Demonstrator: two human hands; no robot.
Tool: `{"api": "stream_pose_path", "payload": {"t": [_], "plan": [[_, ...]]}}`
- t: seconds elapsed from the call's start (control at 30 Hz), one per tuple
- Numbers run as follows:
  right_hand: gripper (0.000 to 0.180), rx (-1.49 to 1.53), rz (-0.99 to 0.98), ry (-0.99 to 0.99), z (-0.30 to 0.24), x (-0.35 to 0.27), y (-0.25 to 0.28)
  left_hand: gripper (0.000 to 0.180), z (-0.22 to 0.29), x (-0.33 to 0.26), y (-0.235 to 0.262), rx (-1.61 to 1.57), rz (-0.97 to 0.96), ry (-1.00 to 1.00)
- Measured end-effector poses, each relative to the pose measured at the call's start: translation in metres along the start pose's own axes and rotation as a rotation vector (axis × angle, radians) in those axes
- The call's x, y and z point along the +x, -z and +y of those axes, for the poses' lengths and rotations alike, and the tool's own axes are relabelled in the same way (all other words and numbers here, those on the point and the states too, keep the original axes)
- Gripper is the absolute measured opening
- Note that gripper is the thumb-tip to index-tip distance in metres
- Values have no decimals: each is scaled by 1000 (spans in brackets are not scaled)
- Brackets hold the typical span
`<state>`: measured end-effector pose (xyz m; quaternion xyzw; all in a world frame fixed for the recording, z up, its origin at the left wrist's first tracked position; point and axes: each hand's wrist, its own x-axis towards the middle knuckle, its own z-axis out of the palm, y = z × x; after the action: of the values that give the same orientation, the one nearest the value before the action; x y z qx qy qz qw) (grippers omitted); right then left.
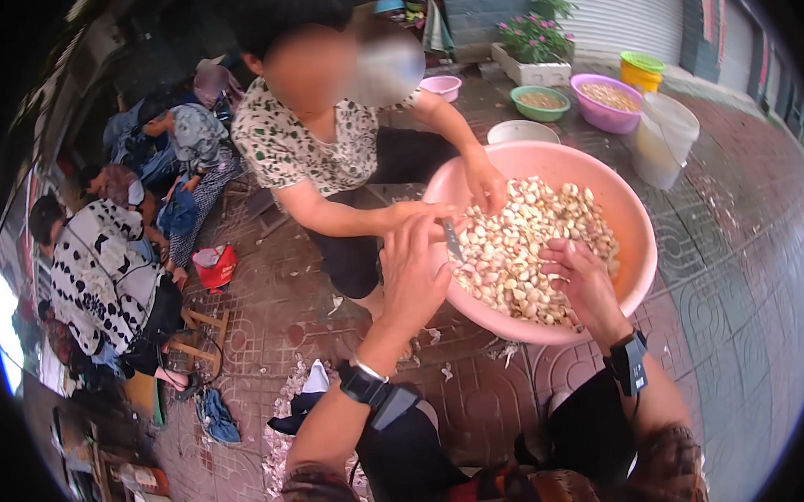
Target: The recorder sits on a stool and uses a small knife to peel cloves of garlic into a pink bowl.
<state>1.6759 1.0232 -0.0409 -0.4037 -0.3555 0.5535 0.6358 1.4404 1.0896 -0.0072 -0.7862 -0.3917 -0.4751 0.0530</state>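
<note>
A large pink basin [638,277] in front of me holds a heap of garlic cloves [523,246]. My left hand [412,273] is raised at its left rim, fingers stretched upward and thumb apart, with nothing visible in it. Just beyond it, a co-worker's hand [423,212] overlaps my fingertips. A small knife [453,239] points down over the cloves beside both hands; it appears to be in the co-worker's hand, though its handle is hidden. My right hand [584,277] hovers over the basin's right side, fingers loosely curled and apart. The co-worker's other hand [486,183] reaches into the cloves.
Beyond the basin stand a white bucket [666,141], a purple basin [631,120], a green basin [541,113] and a planter [533,68]. Several people sit at the left near a wooden stool [200,341] and a red bag [214,270]. Garlic skins [280,436] litter the paving by my legs.
</note>
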Motion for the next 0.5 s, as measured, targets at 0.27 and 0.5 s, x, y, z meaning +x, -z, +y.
{"api": "stream_pose_path", "payload": {"t": [0.27,0.5], "plan": [[27,84,-9,-47,2,-9,4,19,-13,35,-20,-475,-246,73],[25,-137,65,391,-25,-24,11,20,69,50,31,-1346,-318,485]]}}
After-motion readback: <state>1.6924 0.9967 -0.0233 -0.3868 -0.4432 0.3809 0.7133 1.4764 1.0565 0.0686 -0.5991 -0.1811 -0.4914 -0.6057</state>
